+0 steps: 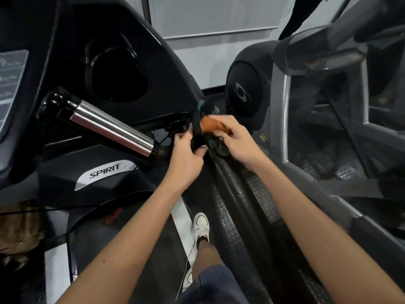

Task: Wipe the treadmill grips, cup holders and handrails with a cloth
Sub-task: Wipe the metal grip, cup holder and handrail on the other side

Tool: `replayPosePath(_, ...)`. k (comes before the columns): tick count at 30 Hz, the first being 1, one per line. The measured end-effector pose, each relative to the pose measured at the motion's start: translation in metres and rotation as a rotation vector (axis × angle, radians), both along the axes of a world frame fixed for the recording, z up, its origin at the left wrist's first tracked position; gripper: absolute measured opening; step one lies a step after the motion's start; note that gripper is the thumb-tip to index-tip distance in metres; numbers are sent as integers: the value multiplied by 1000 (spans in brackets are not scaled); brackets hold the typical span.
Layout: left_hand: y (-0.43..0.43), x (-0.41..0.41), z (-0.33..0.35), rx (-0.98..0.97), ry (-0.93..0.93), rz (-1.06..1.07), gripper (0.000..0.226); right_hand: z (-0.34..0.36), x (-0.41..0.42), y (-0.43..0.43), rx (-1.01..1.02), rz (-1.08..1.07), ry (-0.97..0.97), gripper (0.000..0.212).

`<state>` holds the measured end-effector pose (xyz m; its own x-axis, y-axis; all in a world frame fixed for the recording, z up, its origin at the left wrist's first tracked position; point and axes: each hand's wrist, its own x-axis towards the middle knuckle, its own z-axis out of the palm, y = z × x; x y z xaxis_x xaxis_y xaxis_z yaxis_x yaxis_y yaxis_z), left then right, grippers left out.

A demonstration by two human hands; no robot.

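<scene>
A dark cloth (202, 126) with orange and teal patches is bunched over the upper end of the treadmill's right handrail (232, 183). My left hand (186, 154) grips the cloth's left side, thumb curled over it. On the right, my right hand (234, 137) pinches the orange part. A steel-and-black pulse grip (105, 126) juts out to the left of the hands. Above it sits a deep black cup holder (118, 73) in the console.
A silver SPIRIT badge (107, 170) marks the motor cover below the grip. A neighbouring grey machine (317, 84) stands close on the right. My white shoe (201, 224) is on the treadmill's side rail. A thin black cable (65, 208) runs across the lower left.
</scene>
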<state>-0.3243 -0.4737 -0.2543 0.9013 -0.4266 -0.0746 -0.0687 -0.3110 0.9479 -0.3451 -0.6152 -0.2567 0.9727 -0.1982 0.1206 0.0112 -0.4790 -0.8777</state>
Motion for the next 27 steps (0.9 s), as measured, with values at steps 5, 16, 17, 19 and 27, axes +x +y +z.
replayPosePath(5,0,0,-1,-22,68,2,63,-10,-52,-15,-55,3,10,54)
replayPosePath(16,0,-2,1,-33,50,22,63,5,3,2,59,-27,92,35)
replayPosePath(17,0,-2,0,-44,70,23,63,2,5,2,176,-76,122,30)
replayPosePath(19,0,-2,-1,-55,95,23,64,-4,4,2,477,-160,192,25)
replayPosePath(27,0,-2,0,-74,109,5,64,-15,-28,-9,226,-242,154,29)
